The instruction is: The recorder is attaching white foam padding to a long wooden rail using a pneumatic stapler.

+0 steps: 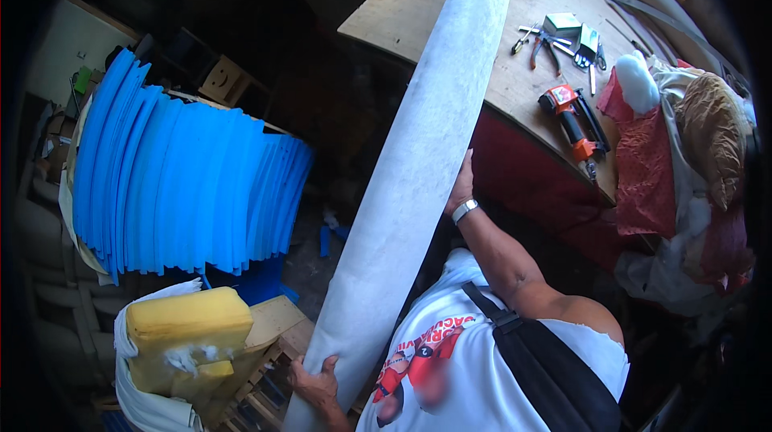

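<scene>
A long whitish-grey roll of sheet material (418,142) slants across the view from bottom centre to the top, its upper end reaching over a wooden table (394,18). My left hand (316,386) grips the roll near its lower end, thumb on the near side. Farther up, my right hand (461,184), with a watch (464,210) on the wrist, holds the roll's right side; its fingers are partly hidden behind the roll.
On the table lie an orange-black nail gun (576,122), pliers (546,52) and small boxes (562,25). Red fabric (646,162) hangs at the right. Blue foam sheets (189,183) stand in a stack at left, above a yellow foam block (189,323).
</scene>
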A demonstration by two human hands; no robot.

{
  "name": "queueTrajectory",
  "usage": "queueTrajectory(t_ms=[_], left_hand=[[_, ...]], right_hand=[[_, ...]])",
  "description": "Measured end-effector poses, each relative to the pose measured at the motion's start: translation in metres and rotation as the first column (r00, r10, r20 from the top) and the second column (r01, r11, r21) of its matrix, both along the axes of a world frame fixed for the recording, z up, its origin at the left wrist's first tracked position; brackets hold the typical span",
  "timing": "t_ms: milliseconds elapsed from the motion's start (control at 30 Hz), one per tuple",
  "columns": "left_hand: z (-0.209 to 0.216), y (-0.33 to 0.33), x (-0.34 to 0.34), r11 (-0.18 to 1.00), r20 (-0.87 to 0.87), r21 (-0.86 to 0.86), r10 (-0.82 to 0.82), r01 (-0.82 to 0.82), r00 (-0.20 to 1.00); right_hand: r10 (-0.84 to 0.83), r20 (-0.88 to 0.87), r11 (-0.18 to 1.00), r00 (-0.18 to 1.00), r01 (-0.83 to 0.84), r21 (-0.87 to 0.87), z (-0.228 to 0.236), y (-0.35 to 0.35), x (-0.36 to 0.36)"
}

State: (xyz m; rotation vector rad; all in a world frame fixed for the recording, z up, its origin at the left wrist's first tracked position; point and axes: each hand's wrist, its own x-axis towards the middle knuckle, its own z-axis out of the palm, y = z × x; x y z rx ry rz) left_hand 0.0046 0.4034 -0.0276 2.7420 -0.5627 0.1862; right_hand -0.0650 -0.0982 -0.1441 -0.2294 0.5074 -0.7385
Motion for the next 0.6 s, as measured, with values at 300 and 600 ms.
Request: queueTrajectory(t_ms=[300,600], left_hand=[[0.008,-0.068,-0.009,0.987,0.049,0.16,0.02,-0.028,0.999],[0.031,-0.057,0.062,0.845,-0.67,-0.043,-0.42,0.533,0.613]], right_hand=[[0.236,-0.325,0.972,0.916,-0.221,0.085,-0.026,-0.038,0.011],[0.388,-0.389,0.917,0.836,-0.309,0.25,-0.02,0.103,0.004]])
